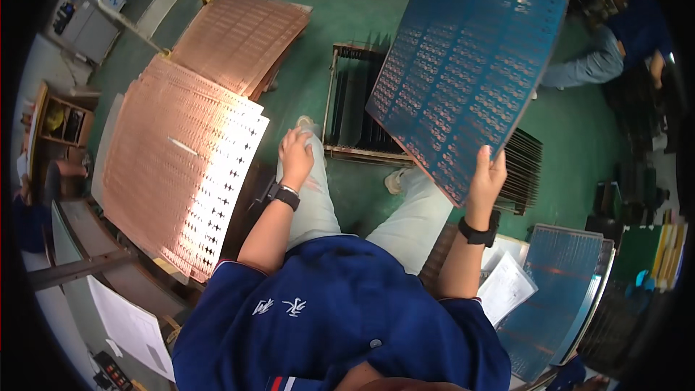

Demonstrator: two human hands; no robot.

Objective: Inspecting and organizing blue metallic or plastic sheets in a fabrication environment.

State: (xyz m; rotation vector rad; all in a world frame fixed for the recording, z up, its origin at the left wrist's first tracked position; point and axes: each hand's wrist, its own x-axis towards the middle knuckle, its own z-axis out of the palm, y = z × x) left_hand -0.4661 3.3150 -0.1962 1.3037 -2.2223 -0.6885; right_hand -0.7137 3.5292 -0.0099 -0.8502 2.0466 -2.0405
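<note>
My right hand grips the lower right edge of a large blue circuit board panel, its thumb showing near the edge. The panel is held up tilted, with rows of copper-coloured patterns across its face. My left hand lies on my left knee, fingers stretched over it and holding nothing. Left of that hand leans a stack of copper-coloured panels with a slim white pen-like object on top. Behind the held panel, a dark slotted rack stands on the floor, partly hidden.
A second stack of copper panels stands farther back left. At the lower right are more blue panels and white paper sheets. Another person is at the far right. A metal rail stands at the far left.
</note>
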